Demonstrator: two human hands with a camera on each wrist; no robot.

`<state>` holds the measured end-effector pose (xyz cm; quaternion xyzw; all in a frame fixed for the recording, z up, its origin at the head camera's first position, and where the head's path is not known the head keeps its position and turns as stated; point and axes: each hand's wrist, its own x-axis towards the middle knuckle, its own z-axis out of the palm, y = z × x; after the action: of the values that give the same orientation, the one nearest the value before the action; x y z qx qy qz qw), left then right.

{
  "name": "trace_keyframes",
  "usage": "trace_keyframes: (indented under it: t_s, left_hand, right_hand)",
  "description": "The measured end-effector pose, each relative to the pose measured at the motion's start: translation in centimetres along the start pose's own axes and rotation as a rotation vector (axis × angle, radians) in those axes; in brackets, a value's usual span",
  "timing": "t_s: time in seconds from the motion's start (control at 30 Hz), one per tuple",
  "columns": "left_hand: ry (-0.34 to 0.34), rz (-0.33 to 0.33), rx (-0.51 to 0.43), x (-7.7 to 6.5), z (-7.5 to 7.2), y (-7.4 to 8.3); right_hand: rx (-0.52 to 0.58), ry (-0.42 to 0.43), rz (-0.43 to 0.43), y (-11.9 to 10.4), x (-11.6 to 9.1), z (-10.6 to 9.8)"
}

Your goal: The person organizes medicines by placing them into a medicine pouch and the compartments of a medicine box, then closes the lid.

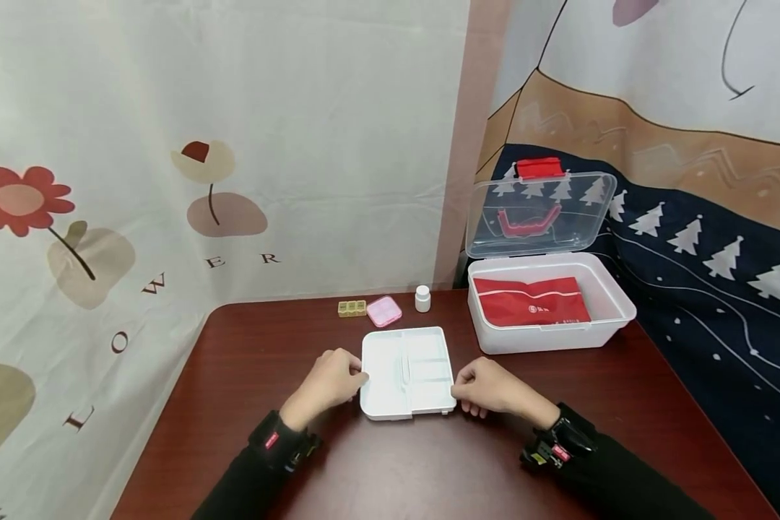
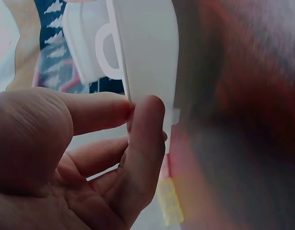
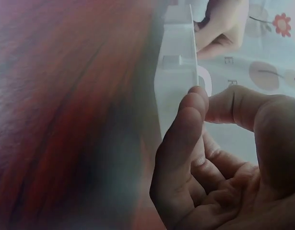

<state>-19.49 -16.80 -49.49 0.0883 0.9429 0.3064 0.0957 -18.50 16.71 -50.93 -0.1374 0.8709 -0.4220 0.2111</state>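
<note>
A flat, white, square compartment box [image 1: 385, 368] lies in the middle of the table, with a raised handle-like strip and shallow sections on its top. My left hand [image 1: 328, 379] pinches its left edge; in the left wrist view the thumb presses the top rim and the index finger lies along the side wall [image 2: 152, 52]. At the opposite edge, near the front corner, my right hand [image 1: 494, 388] pinches the box between thumb and fingers. The right wrist view shows a small clasp on the box's side [image 3: 172, 61]. The box's interior is hidden.
Behind the box stand a small yellow pill case [image 1: 352, 309], a pink case [image 1: 384, 311] and a white bottle [image 1: 422, 299]. At the back right is a white storage bin [image 1: 552, 338] holding a red pouch [image 1: 533, 303], its clear lid [image 1: 575, 217] raised. Printed curtains [image 1: 338, 144] hang behind the table.
</note>
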Motion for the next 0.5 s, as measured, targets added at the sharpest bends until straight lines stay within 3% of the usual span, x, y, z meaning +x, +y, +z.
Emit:
trace_keyframes:
  t_s: [0.3, 0.5]
  left_hand:
    - [0.023, -0.002, 0.05, -0.3, 1.2, 0.3]
    - [0.068, -0.025, 0.056, 0.0, 0.7, 0.6]
  right_hand:
    - [0.01, -0.094, 0.01, 0.8, 0.0, -1.0]
    - [-0.063, 0.05, 0.048, 0.3, 1.5, -1.9]
